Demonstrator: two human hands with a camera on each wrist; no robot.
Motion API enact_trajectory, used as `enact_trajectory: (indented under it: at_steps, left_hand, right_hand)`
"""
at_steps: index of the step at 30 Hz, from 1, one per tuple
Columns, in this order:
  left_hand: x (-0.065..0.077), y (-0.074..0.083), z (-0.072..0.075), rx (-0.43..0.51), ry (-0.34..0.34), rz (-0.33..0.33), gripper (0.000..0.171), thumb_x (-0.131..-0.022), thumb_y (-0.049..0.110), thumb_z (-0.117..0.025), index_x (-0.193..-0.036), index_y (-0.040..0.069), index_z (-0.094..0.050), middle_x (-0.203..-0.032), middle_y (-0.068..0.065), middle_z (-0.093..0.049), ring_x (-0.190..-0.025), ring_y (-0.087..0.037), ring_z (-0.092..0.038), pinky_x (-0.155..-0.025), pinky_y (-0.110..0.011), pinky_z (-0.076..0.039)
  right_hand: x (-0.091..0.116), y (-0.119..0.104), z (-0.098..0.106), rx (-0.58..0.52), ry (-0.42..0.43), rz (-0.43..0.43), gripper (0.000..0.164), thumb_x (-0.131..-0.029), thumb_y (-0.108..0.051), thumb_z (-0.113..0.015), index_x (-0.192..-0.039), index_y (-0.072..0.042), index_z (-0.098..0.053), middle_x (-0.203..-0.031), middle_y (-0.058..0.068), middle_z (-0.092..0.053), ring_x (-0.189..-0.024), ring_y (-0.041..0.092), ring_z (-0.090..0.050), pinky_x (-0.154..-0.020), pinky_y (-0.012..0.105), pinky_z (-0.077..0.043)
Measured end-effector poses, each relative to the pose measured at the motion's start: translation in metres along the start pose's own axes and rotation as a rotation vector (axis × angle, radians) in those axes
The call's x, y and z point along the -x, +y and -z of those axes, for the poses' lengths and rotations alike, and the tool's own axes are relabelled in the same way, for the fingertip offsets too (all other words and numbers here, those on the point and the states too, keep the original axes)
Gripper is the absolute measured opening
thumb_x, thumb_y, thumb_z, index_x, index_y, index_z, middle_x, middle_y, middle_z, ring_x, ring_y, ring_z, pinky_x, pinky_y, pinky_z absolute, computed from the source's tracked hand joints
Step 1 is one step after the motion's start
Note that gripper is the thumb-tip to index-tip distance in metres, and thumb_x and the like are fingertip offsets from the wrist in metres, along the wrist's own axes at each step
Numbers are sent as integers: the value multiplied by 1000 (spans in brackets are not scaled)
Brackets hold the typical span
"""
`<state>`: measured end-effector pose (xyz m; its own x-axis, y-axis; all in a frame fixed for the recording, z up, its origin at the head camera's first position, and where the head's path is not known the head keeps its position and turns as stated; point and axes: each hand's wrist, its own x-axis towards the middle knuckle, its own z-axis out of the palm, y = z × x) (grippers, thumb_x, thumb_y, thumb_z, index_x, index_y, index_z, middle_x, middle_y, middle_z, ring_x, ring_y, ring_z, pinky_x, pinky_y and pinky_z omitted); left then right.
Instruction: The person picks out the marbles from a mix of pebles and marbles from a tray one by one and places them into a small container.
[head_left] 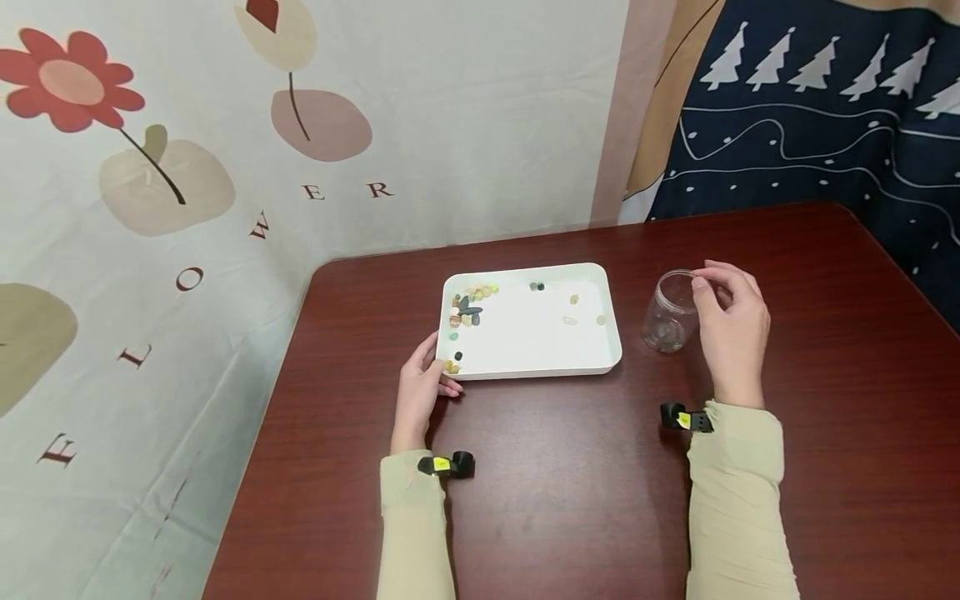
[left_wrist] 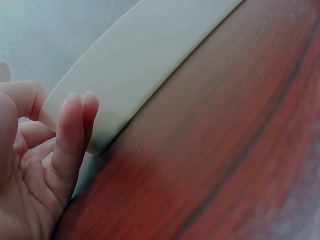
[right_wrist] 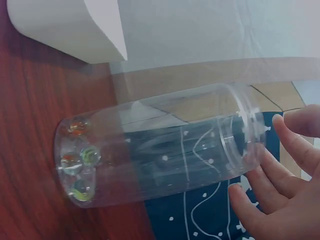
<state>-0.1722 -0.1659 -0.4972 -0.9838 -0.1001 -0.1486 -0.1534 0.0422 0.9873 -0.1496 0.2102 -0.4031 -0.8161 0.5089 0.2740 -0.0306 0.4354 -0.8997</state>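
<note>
A white tray (head_left: pixel 536 333) lies on the table with several small coloured stones (head_left: pixel 467 310) in it, mostly along its left side. My left hand (head_left: pixel 420 390) grips its near left corner, thumb at the rim; a raised finger (left_wrist: pixel 70 130) shows beside its wall. Right of the tray, a clear jar (head_left: pixel 666 321) stands upright without a lid. Several glass marbles (right_wrist: pixel 90 156) with orange and green swirls lie at its bottom. My right hand (head_left: pixel 731 325) is at the jar's mouth, fingers loosely bent by the rim. No object shows between its fingertips; whether they touch the rim is unclear.
The dark red wooden table (head_left: pixel 555 500) carries the tray and jar. Behind it hangs a pale flowered cloth (head_left: pixel 480 125), with a navy tree-patterned cloth (head_left: pixel 810 142) at the right. Each wrist wears a black strap with a camera.
</note>
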Motion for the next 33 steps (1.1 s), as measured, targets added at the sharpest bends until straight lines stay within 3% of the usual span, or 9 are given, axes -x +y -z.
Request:
enact_trajectory:
  at_steps: [6,11,15,22,33]
  left_hand:
    - [0,-1,0,3,0,-1,51,-83,6,-42,-130,24,-45,-126,4,-49,-51,-29,-59,-48,-37,-53]
    - [0,-2,0,6,-2,6,50,-83,6,-42,-130,24,-45,-126,5,-49,-51,-30,-59,-48,-38,-53]
    - [-1,-1,1,9,-4,9,50,-83,6,-42,-130,25,-45,-126,5,-49,-52,-30,-59,-49,-38,-53]
    - [0,0,1,6,-7,10,52,-82,6,-42,-131,23,-44,-127,4,-48,-52,-29,-59,-49,-38,-53]
    - [-1,-1,1,26,-10,-10,52,-82,5,-42,-131,20,-44,-128,1,-48,-50,-28,-59,-47,-37,-53]
  right_hand:
    - [1,-7,1,-45,56,35,25,-86,-26,-56,-105,-14,-66,-112,-5,-57,-100,6,-53,-90,21,-42]
    - [7,-12,0,-32,52,44,25,-86,-30,-55,-106,-20,-66,-106,-4,-60,-87,6,-57,-78,17,-43]
    - [11,-18,-3,-41,17,80,26,-86,-34,-54,-106,-22,-65,-100,-4,-63,-84,7,-56,-72,17,-43]
    - [15,-25,-10,-84,-68,135,25,-86,-33,-54,-104,-20,-65,-96,-2,-64,-86,8,-59,-77,17,-46]
    - [22,-31,-31,-39,-203,196,26,-87,-34,-53,-105,-20,-63,-96,-6,-62,-86,10,-59,-68,15,-46]
